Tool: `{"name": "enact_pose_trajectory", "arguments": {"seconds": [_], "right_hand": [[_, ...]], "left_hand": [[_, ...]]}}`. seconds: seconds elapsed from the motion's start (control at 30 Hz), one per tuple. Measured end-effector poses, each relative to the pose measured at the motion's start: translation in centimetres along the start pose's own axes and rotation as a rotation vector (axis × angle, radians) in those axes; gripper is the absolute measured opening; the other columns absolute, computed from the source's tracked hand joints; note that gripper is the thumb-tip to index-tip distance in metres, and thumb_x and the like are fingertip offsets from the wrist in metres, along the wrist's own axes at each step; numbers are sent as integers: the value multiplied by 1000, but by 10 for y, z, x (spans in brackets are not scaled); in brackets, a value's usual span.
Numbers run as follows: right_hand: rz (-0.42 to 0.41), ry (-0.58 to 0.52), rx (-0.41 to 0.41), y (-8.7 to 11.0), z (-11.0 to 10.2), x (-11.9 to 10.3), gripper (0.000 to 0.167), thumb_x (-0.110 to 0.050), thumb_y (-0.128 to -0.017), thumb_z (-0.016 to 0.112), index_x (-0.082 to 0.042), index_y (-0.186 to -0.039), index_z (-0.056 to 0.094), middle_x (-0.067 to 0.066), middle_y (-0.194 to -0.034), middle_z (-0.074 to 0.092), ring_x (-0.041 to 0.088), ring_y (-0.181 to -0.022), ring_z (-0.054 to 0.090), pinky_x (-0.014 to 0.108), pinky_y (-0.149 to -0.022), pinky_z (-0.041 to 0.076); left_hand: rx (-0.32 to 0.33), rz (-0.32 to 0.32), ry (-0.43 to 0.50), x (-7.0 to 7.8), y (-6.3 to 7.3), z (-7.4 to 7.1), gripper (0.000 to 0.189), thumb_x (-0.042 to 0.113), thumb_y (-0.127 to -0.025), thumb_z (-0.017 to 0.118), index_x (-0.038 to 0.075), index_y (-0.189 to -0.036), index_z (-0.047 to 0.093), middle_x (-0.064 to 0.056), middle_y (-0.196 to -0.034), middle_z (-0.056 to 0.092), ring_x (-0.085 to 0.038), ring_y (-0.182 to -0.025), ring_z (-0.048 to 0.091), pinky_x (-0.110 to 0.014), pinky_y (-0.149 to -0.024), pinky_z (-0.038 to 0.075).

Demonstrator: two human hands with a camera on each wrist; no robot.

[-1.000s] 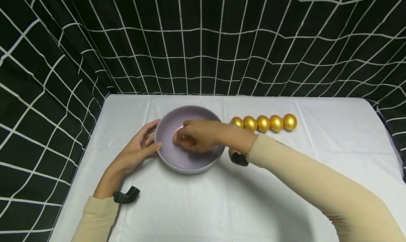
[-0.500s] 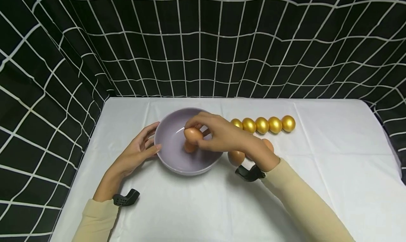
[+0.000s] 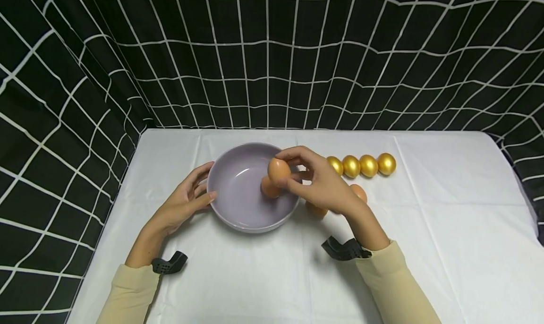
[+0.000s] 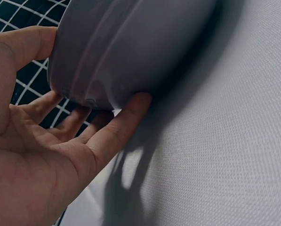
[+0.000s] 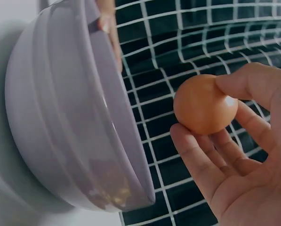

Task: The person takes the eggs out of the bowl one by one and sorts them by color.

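Note:
A brown egg (image 3: 278, 171) is pinched between the thumb and fingertips of my right hand (image 3: 325, 182), lifted over the right part of the lilac bowl (image 3: 238, 215). In the right wrist view the same egg (image 5: 204, 103) stands clear of the bowl's rim (image 5: 102, 94). A second brown egg (image 3: 269, 188) lies inside the bowl, partly covered by the lifted one. My left hand (image 3: 182, 201) holds the bowl's left side, thumb at the rim. The left wrist view shows its other fingers (image 4: 124, 127) spread against the outer wall of the bowl (image 4: 131, 47).
Right of the bowl, more brown eggs (image 3: 359, 192) sit partly hidden beneath my right hand and wrist. Behind them runs a row of gold eggs (image 3: 368, 166). A white cloth (image 3: 238, 277) covers the table, and black grid-patterned curtains (image 3: 267, 55) hang around it.
My right hand has come up from inside the bowl with an egg and moved right toward the rim. The egg left in the bowl has shifted right. My left hand stays put.

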State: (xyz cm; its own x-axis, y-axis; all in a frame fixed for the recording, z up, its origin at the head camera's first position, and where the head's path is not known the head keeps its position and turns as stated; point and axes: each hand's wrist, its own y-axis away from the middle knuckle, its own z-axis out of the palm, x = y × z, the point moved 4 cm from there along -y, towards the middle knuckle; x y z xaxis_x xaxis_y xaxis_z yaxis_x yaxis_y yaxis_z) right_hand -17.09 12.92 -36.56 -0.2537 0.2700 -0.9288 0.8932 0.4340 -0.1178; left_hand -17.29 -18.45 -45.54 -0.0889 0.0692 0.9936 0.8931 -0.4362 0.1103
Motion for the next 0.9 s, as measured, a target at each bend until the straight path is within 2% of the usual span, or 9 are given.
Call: {"name": "enact_pose_trajectory", "arguments": {"seconds": [0.2, 0.43, 0.6, 0.9], "right_hand": [[43, -137, 85, 16, -10, 7, 46, -2, -95, 73, -8, -139, 61, 7, -138, 63, 22, -124, 65, 27, -100, 59], [63, -176, 106, 23, -18, 17, 47, 0, -96, 71, -5, -140, 57, 5, -134, 63, 18, -117, 69, 24, -94, 59], [58, -188, 109, 24, -21, 21, 45, 1, -97, 70, -4, -140, 56, 4, -132, 64, 16, -113, 72, 24, -92, 60], [54, -186, 136, 30, -28, 23, 45, 0, -98, 71, -2, -140, 57, 2, -132, 63, 14, -111, 72, 24, -97, 59]], "left_hand": [[-2, -6, -1, 0, 0, 0, 80, 7, -102, 66, 21, -168, 24, -11, -169, 33, -25, -148, 47, -28, -95, 60], [-1, 2, 5, -1, 1, -1, 80, 5, -102, 66, 19, -168, 24, -12, -169, 33, -15, -143, 50, -28, -96, 61], [0, 3, 4, 0, 2, -2, 80, 5, -102, 66, 19, -168, 23, -12, -169, 32, -17, -145, 49, -26, -98, 60], [3, 2, -2, 1, 1, 0, 79, 5, -102, 65, 19, -168, 23, -14, -169, 32, -13, -142, 51, -26, -97, 60]]}}
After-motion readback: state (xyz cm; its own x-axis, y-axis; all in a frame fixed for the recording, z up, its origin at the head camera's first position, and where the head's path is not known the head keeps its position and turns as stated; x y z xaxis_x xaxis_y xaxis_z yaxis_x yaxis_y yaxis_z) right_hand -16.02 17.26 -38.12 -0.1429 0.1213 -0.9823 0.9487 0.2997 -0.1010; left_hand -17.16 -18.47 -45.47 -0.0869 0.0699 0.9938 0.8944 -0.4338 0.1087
